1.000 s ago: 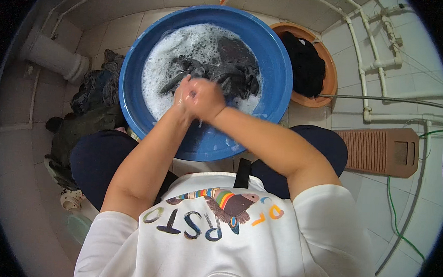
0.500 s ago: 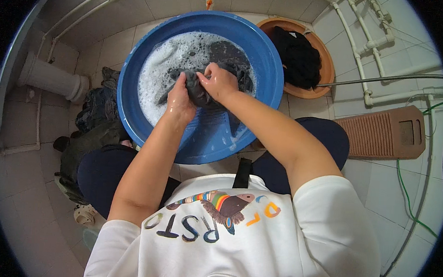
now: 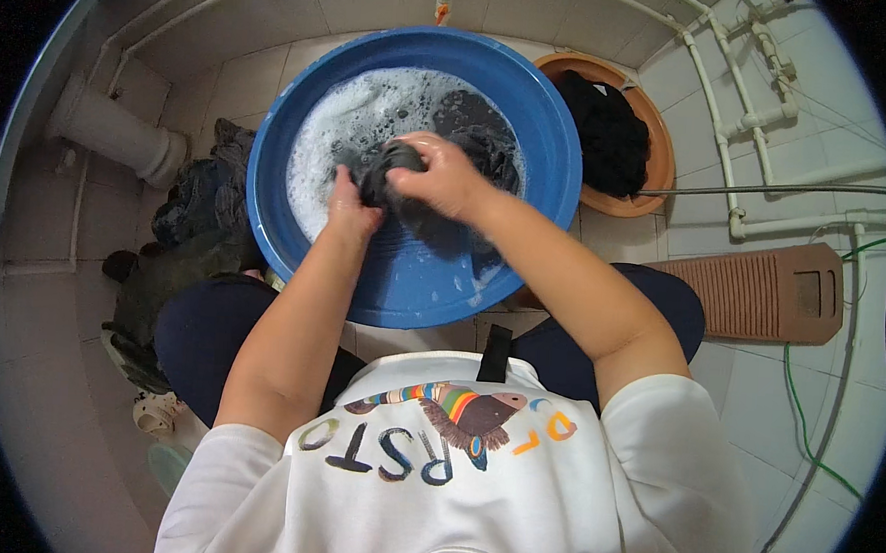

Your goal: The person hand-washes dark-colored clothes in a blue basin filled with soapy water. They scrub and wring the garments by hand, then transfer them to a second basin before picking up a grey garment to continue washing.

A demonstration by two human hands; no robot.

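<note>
The knees, left (image 3: 209,339) and right (image 3: 662,298), spread wide at the tub's near side, likely so that both hands can get to the middle without much stretching. The blue tub (image 3: 411,310) stands on the tiled floor, its ribbed near slope bare below the hands. Over it the left hand (image 3: 350,210) is curled about one end of the cloth (image 3: 389,169), thumb raised, most of its fingers hidden; the right hand (image 3: 446,180) is closed on the other end, thumb and fingers gripping from above. Two hands so near each other probably keep the wet bunch from slipping, and holding it over the tub lets any drips fall back inside (a sensible place for them). The cloth is dark grey, crumpled and sodden-looking, a little blurred, its lower folds hanging at the water; whether it joins the dark fabric (image 3: 490,149) lying in the water on the right, I cannot tell. White foam (image 3: 336,116) spreads thickly over the left and far water. To the left a pile of clothes (image 3: 201,204) lies outside the tub; to the right, beyond the rim, an orange basin (image 3: 665,158) holds a black garment (image 3: 605,140), which sets it apart from the suds.
</note>
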